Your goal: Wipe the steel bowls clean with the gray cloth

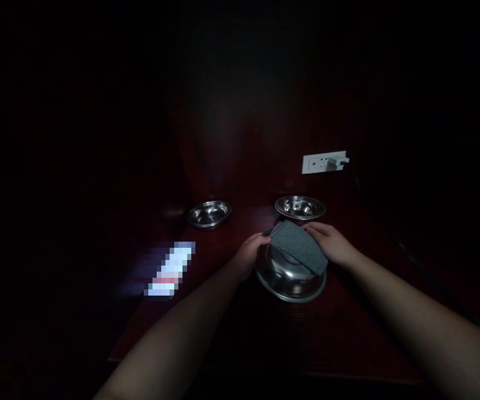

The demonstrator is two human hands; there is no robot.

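Left grip [249, 254] on upturned bowl [290, 282] — cloth [297, 244] atop

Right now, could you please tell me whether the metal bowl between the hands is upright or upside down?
Upside down: the metal bowl shows its domed outside uppermost, with grey cloth across it.

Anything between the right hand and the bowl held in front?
Yes, the grey cloth: it covers the far part of the steel bowl, with the right hand at its right edge. Whether that hand also touches bare metal is hidden.
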